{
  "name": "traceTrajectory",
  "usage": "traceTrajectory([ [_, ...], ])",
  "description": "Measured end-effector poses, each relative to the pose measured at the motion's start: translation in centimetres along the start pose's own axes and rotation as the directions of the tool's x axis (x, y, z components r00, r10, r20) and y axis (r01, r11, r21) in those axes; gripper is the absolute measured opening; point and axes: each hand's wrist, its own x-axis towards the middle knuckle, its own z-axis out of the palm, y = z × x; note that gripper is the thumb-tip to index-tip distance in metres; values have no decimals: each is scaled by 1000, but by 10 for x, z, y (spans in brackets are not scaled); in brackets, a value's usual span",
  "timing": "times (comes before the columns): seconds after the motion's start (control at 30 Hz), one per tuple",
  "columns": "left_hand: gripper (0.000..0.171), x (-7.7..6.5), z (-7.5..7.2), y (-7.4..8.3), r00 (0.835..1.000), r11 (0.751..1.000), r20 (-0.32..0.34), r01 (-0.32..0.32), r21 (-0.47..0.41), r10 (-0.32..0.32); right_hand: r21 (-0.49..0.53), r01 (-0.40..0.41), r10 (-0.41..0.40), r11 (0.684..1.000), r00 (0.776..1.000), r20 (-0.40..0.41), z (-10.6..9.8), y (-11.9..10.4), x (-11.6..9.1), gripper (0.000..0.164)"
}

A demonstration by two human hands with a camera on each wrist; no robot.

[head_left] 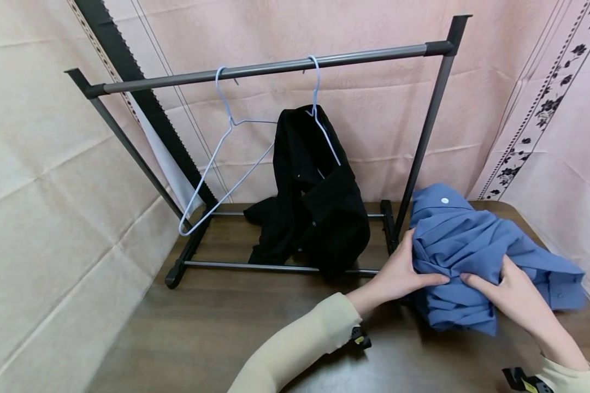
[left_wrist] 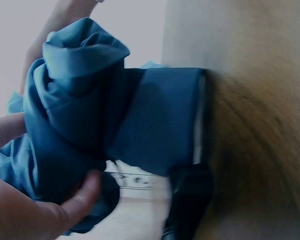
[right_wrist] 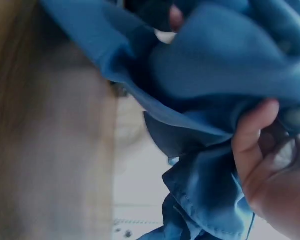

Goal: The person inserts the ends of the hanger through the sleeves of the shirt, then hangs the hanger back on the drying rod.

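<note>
Both hands grip a bunched blue button-up shirt (head_left: pixel 462 240) at the right end of the table. My left hand (head_left: pixel 402 273) holds its left side, thumb laid over the folds and fingers behind the cloth. On the other side, my right hand (head_left: pixel 513 292) grips the folds with its thumb pointing toward the left thumb. In the left wrist view, the shirt (left_wrist: pixel 70 115) is gathered between thumb and fingers above the wooden surface. Loose cloth of the shirt (right_wrist: pixel 209 55) hangs in the right wrist view, with the right hand's fingers (right_wrist: pixel 257 117) curled against it.
A dark metal clothes rack (head_left: pixel 275 68) stands on the wooden table (head_left: pixel 201 327), its right post close by the left hand. From its bar hang a bare light-blue hanger (head_left: pixel 230 121) and another hanger (head_left: pixel 317 82) carrying a black shirt (head_left: pixel 314 218). Pink curtains (head_left: pixel 373 136) surround the table.
</note>
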Motion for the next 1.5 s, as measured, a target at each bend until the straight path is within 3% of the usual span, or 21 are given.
traceTrajectory([
  [0.17,97,-30,-31,1,999,1000,41,-12,-19,13,47,75,-76,996,996,37,14,-31,-17,44],
  [0.3,98,-59,-59,-11,998,998,59,24,-50,-21,158,149,-171,976,976,132,36,-52,-28,38],
  [0.37,102,-74,-74,-19,996,998,75,43,-45,-39,215,215,-258,953,947,194,49,-60,-30,36],
  [0.47,103,-91,-93,-32,992,998,108,58,26,-60,268,279,-358,922,879,316,65,-65,-29,34],
  [0.57,100,-98,-105,-44,987,992,146,52,114,-68,251,288,-373,924,820,435,79,-65,-26,38],
  [0.63,99,-98,-110,-51,984,988,161,51,149,-75,235,273,-355,933,803,478,87,-63,-22,41],
  [0.7,101,-95,-112,-56,983,986,167,53,156,-79,219,267,-341,939,810,477,93,-61,-19,45],
  [0.87,106,-83,-113,-62,984,986,151,69,155,-92,195,218,-284,956,853,437,100,-63,-11,45],
  [1.13,106,-68,-110,-69,983,976,108,125,180,-146,146,153,-201,977,888,414,101,-62,-2,45],
  [1.2,106,-66,-111,-71,982,976,120,123,180,-146,141,159,-205,977,883,422,100,-60,-1,43],
  [1.37,103,-75,-118,-65,965,969,216,101,228,-151,165,274,-319,948,833,452,82,-54,-1,27],
  [1.43,97,-85,-123,-56,954,957,244,109,267,-177,183,343,-389,921,827,406,69,-51,-1,16],
  [1.5,87,-95,-128,-46,951,945,242,115,308,-195,174,420,-454,891,841,293,58,-47,-1,4],
])
